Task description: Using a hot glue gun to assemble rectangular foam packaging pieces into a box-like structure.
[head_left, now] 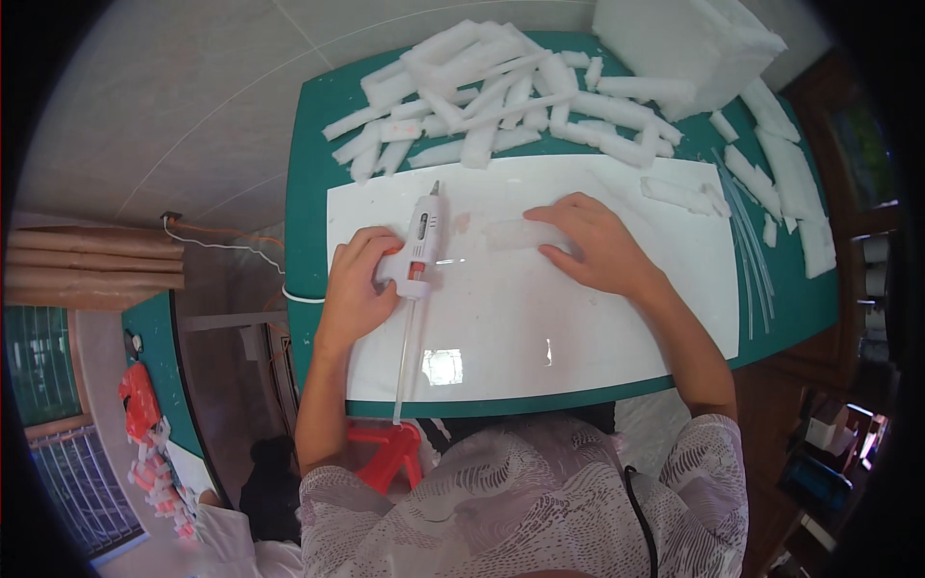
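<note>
Nearest us: our patterned shirt [540, 491], a black cord [647, 530] running down its front.
Left hand [361, 284]: fingers curled shut around the grip of a white glue gun [421, 231]; we have firm hold of it. Nozzle points away from us.
Glue stick [405, 361]: clear, out the gun's rear, far end reaching past the board's near edge.
Right hand [602, 246]: half closed, thumb and fingers parted by about the strip's width; we have the right end of a short foam strip [515, 234] between them.
Strip: lies crosswise on the white board [540, 328], right of the gun and apart from it.
Board: glossy, on the green table [313, 144]; another foam piece [679, 196] sits near its far right corner.
Far side: heaped foam strips [491, 87], with a big foam block [689, 48] to their right.
Right edge: loose clear sticks [754, 260] beside the board, more foam slabs [790, 164] beyond.
Below: red stool [395, 453], partly hidden by our shirt.
</note>
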`<state>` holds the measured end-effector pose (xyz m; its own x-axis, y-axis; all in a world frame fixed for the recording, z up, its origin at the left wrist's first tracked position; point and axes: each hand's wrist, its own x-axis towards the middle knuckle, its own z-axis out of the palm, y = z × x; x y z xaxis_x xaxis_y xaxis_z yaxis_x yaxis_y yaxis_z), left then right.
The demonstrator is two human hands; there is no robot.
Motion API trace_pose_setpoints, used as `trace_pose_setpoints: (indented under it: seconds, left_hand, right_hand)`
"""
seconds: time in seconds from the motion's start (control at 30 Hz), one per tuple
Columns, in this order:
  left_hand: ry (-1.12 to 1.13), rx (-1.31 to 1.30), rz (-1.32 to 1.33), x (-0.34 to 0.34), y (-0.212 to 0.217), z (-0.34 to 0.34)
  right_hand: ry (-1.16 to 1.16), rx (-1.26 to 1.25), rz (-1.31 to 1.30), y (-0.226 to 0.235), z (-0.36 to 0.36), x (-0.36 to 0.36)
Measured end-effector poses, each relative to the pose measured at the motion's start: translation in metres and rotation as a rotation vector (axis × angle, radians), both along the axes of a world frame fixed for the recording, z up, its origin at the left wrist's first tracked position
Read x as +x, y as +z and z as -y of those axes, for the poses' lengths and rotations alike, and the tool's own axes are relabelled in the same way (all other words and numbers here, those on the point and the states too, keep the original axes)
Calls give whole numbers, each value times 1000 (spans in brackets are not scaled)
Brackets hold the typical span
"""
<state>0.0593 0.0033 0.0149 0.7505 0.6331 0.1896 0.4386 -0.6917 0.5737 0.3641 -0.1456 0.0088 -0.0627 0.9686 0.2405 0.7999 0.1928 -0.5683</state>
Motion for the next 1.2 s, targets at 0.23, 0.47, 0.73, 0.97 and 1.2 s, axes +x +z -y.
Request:
trace_pose_setpoints:
  seconds: [0.23, 0.47, 0.73, 0.97, 1.2]
  left_hand:
    - [1, 7, 100, 1, -10, -3]
    - [4, 7, 109, 1, -12, -3]
    - [-1, 36, 79, 1, -8, -2]
    - [-12, 45, 66, 0, -7, -2]
    - [-22, 6, 176, -2, -9, -5]
  right_hand:
    - [64, 45, 114, 10, 6, -3]
    - [205, -8, -149, 7, 7, 8]
    - [-172, -90, -90, 23, 9, -18]
    - [-81, -203, 48, 21, 14, -23]
    - [20, -21, 142, 12, 17, -18]
